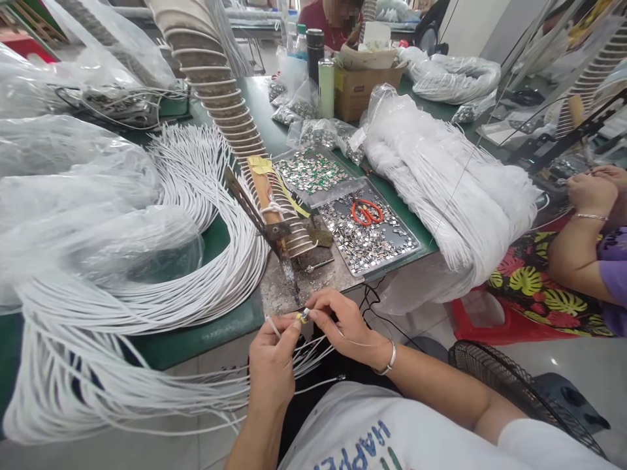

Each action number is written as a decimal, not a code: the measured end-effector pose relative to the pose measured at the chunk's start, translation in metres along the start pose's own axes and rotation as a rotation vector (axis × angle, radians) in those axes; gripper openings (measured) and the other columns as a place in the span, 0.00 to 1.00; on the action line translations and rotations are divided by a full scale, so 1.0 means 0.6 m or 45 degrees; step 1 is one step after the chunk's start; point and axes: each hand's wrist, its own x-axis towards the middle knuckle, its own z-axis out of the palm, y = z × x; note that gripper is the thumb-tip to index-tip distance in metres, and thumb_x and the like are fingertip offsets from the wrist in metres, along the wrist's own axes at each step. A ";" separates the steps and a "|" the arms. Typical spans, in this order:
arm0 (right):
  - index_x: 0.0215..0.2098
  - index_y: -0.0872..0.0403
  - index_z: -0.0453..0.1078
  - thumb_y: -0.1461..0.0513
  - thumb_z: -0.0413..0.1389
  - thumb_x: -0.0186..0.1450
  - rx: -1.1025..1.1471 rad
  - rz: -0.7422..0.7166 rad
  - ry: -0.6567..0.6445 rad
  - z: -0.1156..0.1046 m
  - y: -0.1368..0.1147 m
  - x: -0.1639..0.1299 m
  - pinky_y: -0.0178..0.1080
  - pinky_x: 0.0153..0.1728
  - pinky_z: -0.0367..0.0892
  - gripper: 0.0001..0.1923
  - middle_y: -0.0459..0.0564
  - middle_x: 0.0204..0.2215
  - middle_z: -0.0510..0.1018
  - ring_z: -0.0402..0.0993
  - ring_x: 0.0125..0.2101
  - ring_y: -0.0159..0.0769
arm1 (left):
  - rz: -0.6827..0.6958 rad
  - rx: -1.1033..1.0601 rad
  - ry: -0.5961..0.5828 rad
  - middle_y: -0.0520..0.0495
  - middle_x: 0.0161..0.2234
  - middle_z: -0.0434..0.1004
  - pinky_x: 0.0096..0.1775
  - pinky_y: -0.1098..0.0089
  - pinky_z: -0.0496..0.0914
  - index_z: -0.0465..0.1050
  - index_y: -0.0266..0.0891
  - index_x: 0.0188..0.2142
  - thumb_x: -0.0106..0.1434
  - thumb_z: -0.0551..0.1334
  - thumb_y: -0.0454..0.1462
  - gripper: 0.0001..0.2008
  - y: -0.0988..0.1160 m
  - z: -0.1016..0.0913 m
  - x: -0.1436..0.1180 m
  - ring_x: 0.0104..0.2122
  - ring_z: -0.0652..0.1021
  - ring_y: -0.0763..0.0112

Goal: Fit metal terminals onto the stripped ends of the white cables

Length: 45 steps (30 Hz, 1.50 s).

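My left hand (pixel 274 356) is closed on the end of a white cable (pixel 272 326), thumb and forefinger pinched together. At its fingertips is a small connector (pixel 304 316) with silver, yellow and dark parts. My right hand (pixel 345 326) meets it from the right, its thumb and forefinger pinching the connector's silver end. A thin wire (pixel 360 342) runs along my right palm toward the wrist. Just beyond my fingers, a soldering iron (pixel 289 277) with a wooden handle points down, fixed in a clamp. Several white cable ends (pixel 313 356) hang below my hands.
A large bundle of white cables (pixel 220 287) covers the left. Loose metal shells fill a tray (pixel 421 248) holding orange-handled pliers (pixel 367 212). Beside it lie green circuit boards (pixel 313 171). A ribbed hose (pixel 215 85) slants overhead. A co-worker's hands (pixel 592 189) are at right, above a fan (pixel 519 385).
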 end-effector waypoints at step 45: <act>0.30 0.58 0.70 0.64 0.58 0.57 0.774 0.863 -0.240 -0.049 -0.035 -0.075 0.28 0.21 0.57 0.04 0.41 0.19 0.67 0.61 0.19 0.24 | 0.243 0.777 -0.467 0.48 0.24 0.72 0.30 0.70 0.66 0.76 0.40 0.29 0.60 0.64 0.45 0.10 0.011 -0.016 -0.085 0.25 0.71 0.68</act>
